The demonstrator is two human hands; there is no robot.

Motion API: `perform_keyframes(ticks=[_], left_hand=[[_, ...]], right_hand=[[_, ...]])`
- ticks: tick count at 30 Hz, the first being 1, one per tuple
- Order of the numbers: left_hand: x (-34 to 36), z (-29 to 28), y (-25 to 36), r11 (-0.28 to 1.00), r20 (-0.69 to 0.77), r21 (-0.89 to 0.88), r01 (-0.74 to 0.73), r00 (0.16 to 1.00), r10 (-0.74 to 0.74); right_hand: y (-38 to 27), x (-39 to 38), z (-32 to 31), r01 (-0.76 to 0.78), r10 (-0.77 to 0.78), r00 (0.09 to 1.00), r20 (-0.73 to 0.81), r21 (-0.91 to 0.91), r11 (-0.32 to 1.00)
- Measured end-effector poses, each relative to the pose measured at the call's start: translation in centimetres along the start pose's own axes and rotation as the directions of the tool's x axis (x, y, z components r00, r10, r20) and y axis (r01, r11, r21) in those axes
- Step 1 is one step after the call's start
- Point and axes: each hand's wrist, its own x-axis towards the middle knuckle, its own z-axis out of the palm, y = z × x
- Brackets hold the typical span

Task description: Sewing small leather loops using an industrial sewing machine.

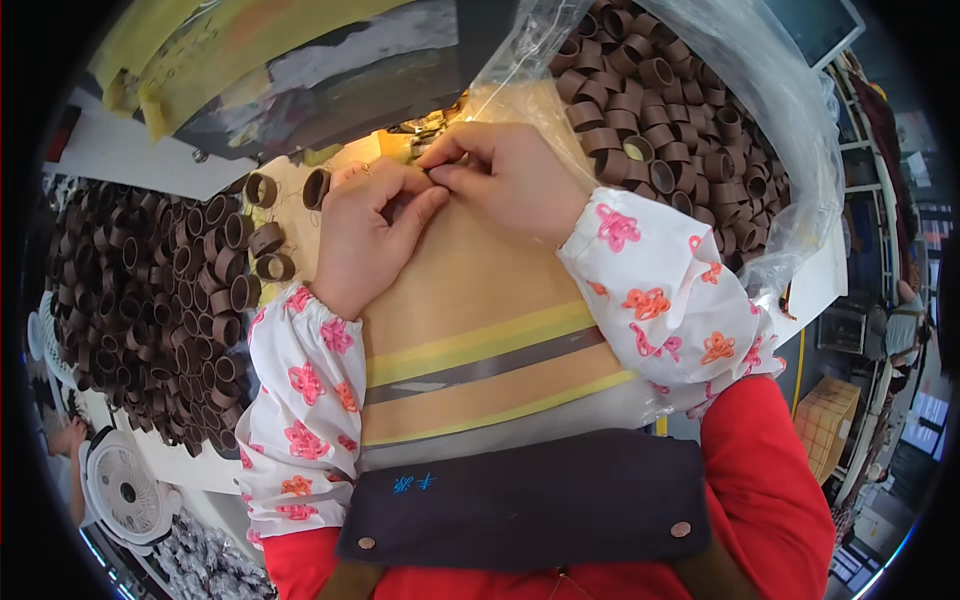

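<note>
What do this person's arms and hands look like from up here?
Loose white sleeve covers with pink and orange flower patterns cover the forearms, ending near the wrists. Red sleeves show above them. The left hand and right hand are gloveless.

Small dark piece (432, 175), mostly hidden, pinched between the fingers (460, 180)
</note>
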Motion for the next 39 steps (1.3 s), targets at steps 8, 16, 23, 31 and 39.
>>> perform_keyframes(ticks=[8, 16, 23, 31, 39], left_hand=[[0.4, -1.1, -0.9, 0.946, 0.106, 0.118, -0.303, 0.951, 0.292], [0.2, -1.8, -1.2, 0.989, 0.003, 0.094, 0.111, 0.994, -0.112], [1.0, -0.9, -0.6, 0.980, -0.113, 0.087, 0.179, 0.979, -0.169], [1.8, 0.1, -1.5, 0.977, -0.194, 0.070, 0.199, 0.964, -0.183], [2.0, 0.1, -1.8, 0.977, -0.191, 0.123, 0.173, 0.970, -0.148]], right_hand=[[-3.2, -2.7, 0.8, 0.310, -0.244, 0.910, 0.335, -0.161, 0.937], [-0.4, 1.1, -1.4, 0.061, -0.027, 0.980, 0.199, -0.164, 0.985], [0.7, 1.3, -0.6, 0.168, -0.179, 0.984, -0.025, -0.233, 0.958], [0.8, 1.9, -0.6, 0.162, -0.192, 0.980, -0.048, -0.365, 0.917], [1.3, 2.0, -0.4, 0.239, -0.295, 0.952, -0.076, -0.413, 0.879]])
